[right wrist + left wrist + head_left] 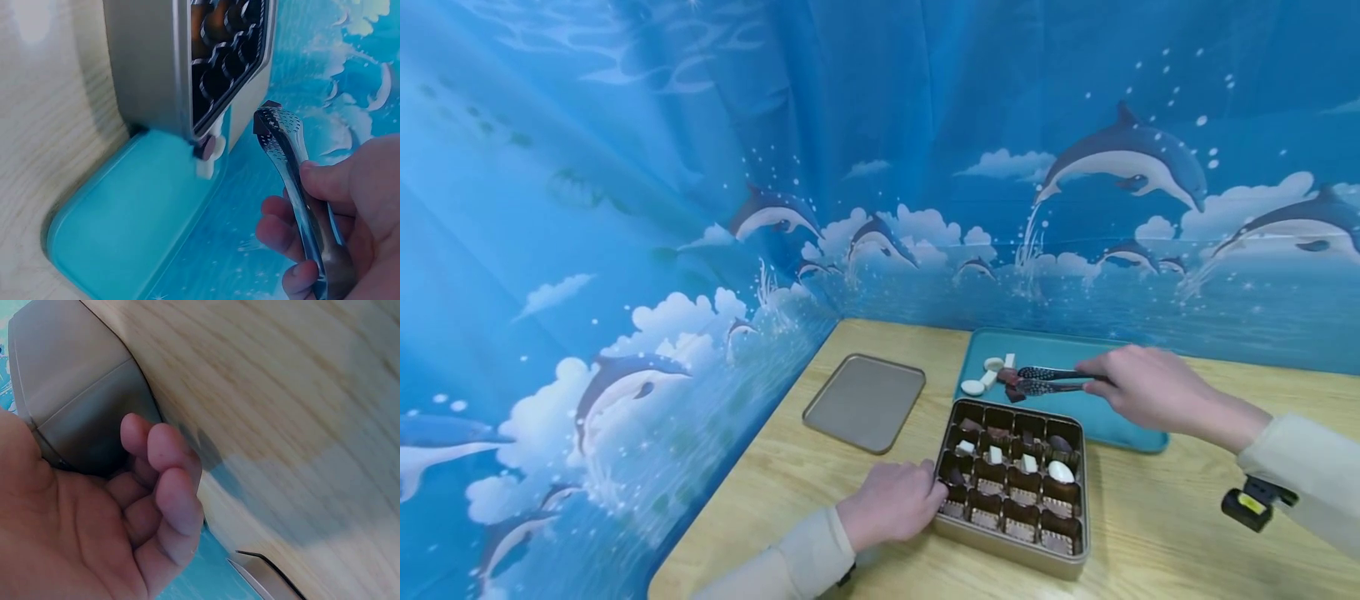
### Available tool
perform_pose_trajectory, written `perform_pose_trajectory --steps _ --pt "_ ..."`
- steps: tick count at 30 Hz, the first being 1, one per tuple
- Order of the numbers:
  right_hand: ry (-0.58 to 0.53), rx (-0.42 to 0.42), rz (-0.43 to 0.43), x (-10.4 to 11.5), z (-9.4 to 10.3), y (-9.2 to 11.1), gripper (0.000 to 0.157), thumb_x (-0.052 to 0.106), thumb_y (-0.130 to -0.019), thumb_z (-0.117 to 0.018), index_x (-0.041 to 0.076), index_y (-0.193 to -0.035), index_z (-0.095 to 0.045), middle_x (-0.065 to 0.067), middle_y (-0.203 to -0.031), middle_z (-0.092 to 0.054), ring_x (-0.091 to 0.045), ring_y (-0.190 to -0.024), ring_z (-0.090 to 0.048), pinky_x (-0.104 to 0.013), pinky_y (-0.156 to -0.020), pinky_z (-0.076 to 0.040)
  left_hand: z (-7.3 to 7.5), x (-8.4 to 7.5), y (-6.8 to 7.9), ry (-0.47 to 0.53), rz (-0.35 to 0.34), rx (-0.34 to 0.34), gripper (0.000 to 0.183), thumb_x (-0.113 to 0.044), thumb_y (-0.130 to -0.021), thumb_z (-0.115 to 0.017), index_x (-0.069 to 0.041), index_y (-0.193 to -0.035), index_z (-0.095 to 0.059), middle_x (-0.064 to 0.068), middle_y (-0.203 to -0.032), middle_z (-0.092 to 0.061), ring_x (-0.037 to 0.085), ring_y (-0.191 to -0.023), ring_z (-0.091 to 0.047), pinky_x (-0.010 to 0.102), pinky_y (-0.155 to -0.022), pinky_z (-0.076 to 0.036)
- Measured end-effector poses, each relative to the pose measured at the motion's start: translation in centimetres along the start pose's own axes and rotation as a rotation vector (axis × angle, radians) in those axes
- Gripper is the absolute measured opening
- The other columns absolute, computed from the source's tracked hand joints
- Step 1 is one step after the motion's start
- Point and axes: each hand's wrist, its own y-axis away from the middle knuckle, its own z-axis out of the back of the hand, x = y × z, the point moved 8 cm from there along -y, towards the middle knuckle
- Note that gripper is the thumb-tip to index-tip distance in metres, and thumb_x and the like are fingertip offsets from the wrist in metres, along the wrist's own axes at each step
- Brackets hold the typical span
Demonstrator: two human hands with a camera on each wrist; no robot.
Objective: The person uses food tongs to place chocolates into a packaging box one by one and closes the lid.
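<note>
A metal tin (pixel 1015 546) with a dark, compartmented insert stands on the table. Dark and white chocolates sit in its back rows, including a white oval one (pixel 1061 472); several front compartments hold none. My left hand (pixel 895 500) grips the tin's left side with curled fingers; the thumb's hold is partly hidden. My right hand (pixel 1150 387) holds metal tongs (pixel 1052 380) with perforated tips over the teal tray (pixel 1120 417). Between those tips is a dark chocolate piece (pixel 259 124). White pieces (pixel 973 387) and another dark piece (pixel 1015 393) lie close by on the tray.
A flat, rimmed metal lid (pixel 865 404) lies left of the tin. The wooden table (pixel 1210 500) meets a blue dolphin-print curtain (pixel 880 150) at the back and left. A small camera (pixel 1251 504) is strapped to the right wrist.
</note>
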Motion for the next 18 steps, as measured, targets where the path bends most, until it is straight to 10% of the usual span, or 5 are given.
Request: perform_pose_trajectory --steps 10,18 --pt "0.02 -0.008 0.092 3.4 0.4 2.4 0.033 0.02 -0.096 -0.067 0.008 -0.127 -0.069 -0.012 -0.117 -0.074 -0.002 -0.055 -0.053 -0.024 -0.049 -0.038 -0.1 0.2 0.0 0.011 0.011 0.008 0.039 -0.035 -0.106 -0.038 -0.01 -0.091 -0.063 -0.002 -0.065 -0.051 0.012 -0.052 -0.048 0.029 -0.046 -0.039" --pt "0.018 0.003 0.169 5.9 -0.6 3.4 0.029 0.021 -0.094 -0.07 0.012 -0.121 -0.072 -0.004 -0.11 -0.076 -0.024 -0.094 -0.073 -0.048 -0.076 -0.059 -0.2 0.2 -0.1 0.009 0.015 0.004 0.038 -0.035 -0.105 -0.038 -0.011 -0.09 -0.063 -0.002 -0.065 -0.052 0.012 -0.054 -0.049 0.03 -0.049 -0.042"
